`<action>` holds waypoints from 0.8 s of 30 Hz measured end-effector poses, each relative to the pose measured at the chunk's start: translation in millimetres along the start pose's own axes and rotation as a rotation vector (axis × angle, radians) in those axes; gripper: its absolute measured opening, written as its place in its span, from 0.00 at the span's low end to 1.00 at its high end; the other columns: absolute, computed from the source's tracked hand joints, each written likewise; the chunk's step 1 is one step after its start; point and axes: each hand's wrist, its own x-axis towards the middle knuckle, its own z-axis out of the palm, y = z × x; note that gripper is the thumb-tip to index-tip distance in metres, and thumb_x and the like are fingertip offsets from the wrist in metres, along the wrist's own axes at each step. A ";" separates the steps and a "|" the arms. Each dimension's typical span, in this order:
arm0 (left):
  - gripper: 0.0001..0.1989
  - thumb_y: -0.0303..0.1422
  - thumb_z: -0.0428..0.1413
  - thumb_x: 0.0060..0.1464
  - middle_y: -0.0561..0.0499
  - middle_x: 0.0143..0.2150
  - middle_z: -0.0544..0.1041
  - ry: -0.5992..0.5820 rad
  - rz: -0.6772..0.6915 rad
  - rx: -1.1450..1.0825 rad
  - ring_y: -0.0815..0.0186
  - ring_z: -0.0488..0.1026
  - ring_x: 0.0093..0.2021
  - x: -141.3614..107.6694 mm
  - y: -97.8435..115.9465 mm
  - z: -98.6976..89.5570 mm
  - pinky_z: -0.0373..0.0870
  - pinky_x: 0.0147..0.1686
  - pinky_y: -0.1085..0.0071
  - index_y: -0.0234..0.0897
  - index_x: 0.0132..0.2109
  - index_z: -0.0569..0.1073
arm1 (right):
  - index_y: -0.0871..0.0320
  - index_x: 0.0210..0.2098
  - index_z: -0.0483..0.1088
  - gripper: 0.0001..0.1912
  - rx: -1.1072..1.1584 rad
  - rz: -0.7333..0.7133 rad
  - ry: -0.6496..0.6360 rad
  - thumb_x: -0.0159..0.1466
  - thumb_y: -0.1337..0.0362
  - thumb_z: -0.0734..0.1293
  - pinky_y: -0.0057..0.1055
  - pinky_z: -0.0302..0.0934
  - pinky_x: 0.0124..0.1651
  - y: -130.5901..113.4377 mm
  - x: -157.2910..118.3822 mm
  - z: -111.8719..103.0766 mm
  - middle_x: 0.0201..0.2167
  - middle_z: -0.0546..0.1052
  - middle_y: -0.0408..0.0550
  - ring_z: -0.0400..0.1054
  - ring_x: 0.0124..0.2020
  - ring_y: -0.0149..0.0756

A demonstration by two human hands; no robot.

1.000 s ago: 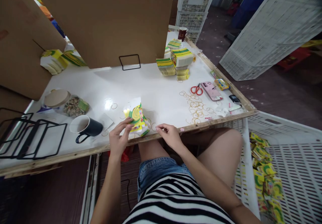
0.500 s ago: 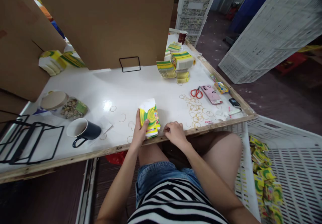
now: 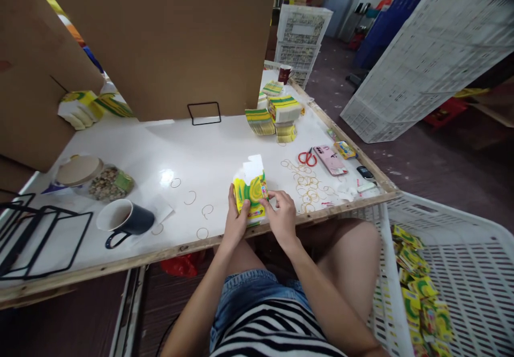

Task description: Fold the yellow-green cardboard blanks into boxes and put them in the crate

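Observation:
A small yellow and green carton (image 3: 254, 189) with white flaps standing up at its far end is held just above the table's front edge. My left hand (image 3: 237, 219) grips its left side, thumb across the printed face. On the other side, my right hand (image 3: 281, 212) has its thumb and fingers closed on the carton's right edge. Loose rubber bands (image 3: 307, 183) lie in a heap to the right of the hands, with a few single ones to the left. Whether more than one carton is in the hands, I cannot tell.
Stacks of flat cartons (image 3: 281, 109) stand at the back right. Near them lie red scissors (image 3: 307, 158) and a pink phone (image 3: 330, 160). A dark mug (image 3: 134, 218), a jar (image 3: 110, 182) and a black wire rack (image 3: 52, 239) sit left. A white crate (image 3: 461, 239) holds yellow cartons.
My right hand has come up from the table edge onto the carton's right side. The carton has moved slightly right, and two separate face panels now show. The view has shifted a little.

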 end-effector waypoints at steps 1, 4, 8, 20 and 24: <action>0.40 0.52 0.52 0.57 0.41 0.73 0.49 0.035 0.026 0.015 0.55 0.47 0.72 -3.2 3.6 -1.1 0.45 0.69 0.57 0.40 0.70 0.49 | 0.58 0.35 0.74 0.12 0.077 0.056 0.010 0.64 0.55 0.65 0.37 0.60 0.40 0.1 -1.3 -4.0 0.31 0.76 0.49 0.65 0.32 0.39; 0.35 0.49 0.54 0.58 0.44 0.72 0.51 0.140 0.143 -0.024 0.57 0.43 0.72 -13.5 19.9 -7.6 0.41 0.69 0.60 0.41 0.67 0.58 | 0.58 0.37 0.73 0.11 0.430 0.244 -0.049 0.62 0.56 0.67 0.34 0.63 0.39 -0.9 -6.6 -19.2 0.31 0.77 0.47 0.69 0.31 0.37; 0.28 0.51 0.56 0.55 0.40 0.58 0.75 -0.126 0.016 -0.357 0.52 0.69 0.60 -27.4 40.8 -16.7 0.65 0.59 0.59 0.37 0.56 0.73 | 0.56 0.37 0.72 0.14 0.752 0.416 -0.164 0.55 0.57 0.74 0.30 0.65 0.36 -8.6 -21.7 -35.2 0.27 0.78 0.42 0.71 0.29 0.34; 0.23 0.48 0.67 0.42 0.44 0.33 0.82 -0.362 -0.249 -0.678 0.53 0.80 0.39 -48.5 45.7 -0.9 0.76 0.37 0.65 0.34 0.39 0.79 | 0.56 0.38 0.75 0.07 0.392 0.122 -0.123 0.63 0.60 0.68 0.35 0.66 0.41 -15.6 -40.6 -58.5 0.40 0.79 0.50 0.72 0.40 0.39; 0.24 0.49 0.67 0.41 0.45 0.29 0.82 -0.376 -0.278 -0.635 0.58 0.79 0.31 -50.1 46.3 -1.2 0.74 0.30 0.69 0.33 0.39 0.79 | 0.50 0.55 0.69 0.20 0.164 -0.258 -0.292 0.64 0.63 0.68 0.42 0.64 0.51 -27.1 -23.2 -75.3 0.54 0.74 0.52 0.67 0.52 0.44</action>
